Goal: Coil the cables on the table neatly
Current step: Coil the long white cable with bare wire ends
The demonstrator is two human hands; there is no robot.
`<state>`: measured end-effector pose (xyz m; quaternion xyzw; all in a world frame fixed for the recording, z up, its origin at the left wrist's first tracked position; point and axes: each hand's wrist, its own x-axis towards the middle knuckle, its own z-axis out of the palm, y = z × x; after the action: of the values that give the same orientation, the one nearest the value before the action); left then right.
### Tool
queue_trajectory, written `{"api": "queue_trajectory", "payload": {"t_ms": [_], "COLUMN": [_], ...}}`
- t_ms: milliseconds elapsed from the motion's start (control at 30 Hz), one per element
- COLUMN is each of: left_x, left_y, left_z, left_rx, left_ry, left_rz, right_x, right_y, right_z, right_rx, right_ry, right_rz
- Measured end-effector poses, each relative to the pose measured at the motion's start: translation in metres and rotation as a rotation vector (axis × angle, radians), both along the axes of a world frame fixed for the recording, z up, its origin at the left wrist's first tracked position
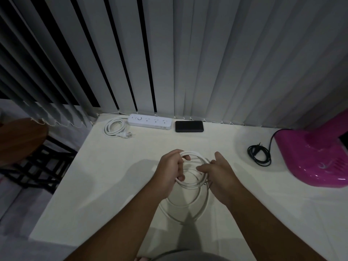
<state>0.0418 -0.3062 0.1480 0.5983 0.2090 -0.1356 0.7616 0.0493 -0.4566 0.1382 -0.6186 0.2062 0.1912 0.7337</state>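
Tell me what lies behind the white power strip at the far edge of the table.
Directly behind the white power strip hang grey vertical blinds, their bottom chain running along the table edge. Dark gaps show between some slats. Whatever is behind the blinds is covered.

Three coiled cables: two white [190,178] [113,128], one black [259,154], one power strip [150,121], one phone [189,126], two hands [170,167] [219,173]

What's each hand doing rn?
Left hand: closed around the white cable coil.
Right hand: fingers pinching the same coil's right side.
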Motion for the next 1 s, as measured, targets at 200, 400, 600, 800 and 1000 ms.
{"api": "queue_trajectory", "payload": {"t_ms": [200,400,600,800,1000], "left_x": [0.004,0.005,0.018,0.018,0.006], "left_y": [-0.001,-0.007,0.026,0.04,0.024], "left_z": [0.002,-0.001,0.005,0.016,0.006], "left_rx": [0.2,0.712,0.827,0.278,-0.355], "left_ry": [-0.03,-0.324,-0.287,0.019,0.094], "left_rz": [-0.189,-0.2,-0.451,-0.607,-0.095], "right_x": [0.002,0.004,0.002,0.003,-0.008], "right_y": [-0.007,-0.009,-0.014,-0.004,0.018], "right_z": [0.007,0.02,0.029,0.03,0.02], "right_rx": [-0.017,-0.084,0.05,0.183,0.079], "right_ry": [0.099,0.036,0.012,0.108,0.21], "right_rz": [0.129,0.263,0.208,-0.039,-0.015]}}
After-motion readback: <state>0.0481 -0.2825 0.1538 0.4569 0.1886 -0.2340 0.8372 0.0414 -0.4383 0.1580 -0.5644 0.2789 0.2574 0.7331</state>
